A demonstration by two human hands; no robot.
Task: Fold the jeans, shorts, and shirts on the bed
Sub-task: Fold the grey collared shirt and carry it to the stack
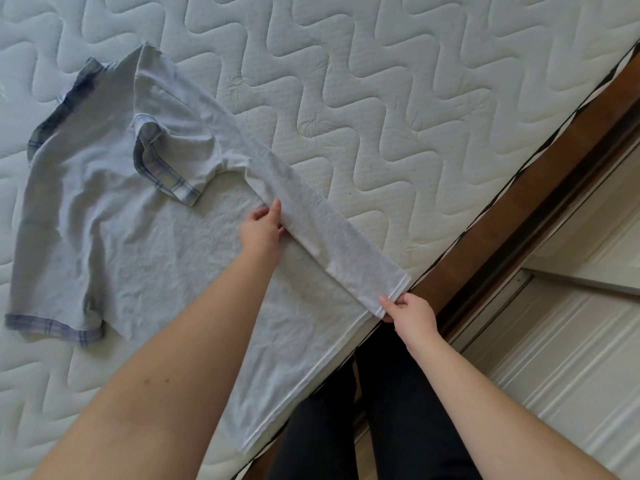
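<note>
The grey polo shirt (114, 216) lies spread on the mattress (381, 98). The left hand (261, 228) pinches its folded right strip mid-length and the right hand (410, 311) pinches the near hem, probably to keep the fold straight.

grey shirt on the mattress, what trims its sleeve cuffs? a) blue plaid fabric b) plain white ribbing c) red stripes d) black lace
a: the grey shirt lying on the quilted mattress has blue plaid bands at both sleeve ends, and the same plaid lines its collar.
</note>
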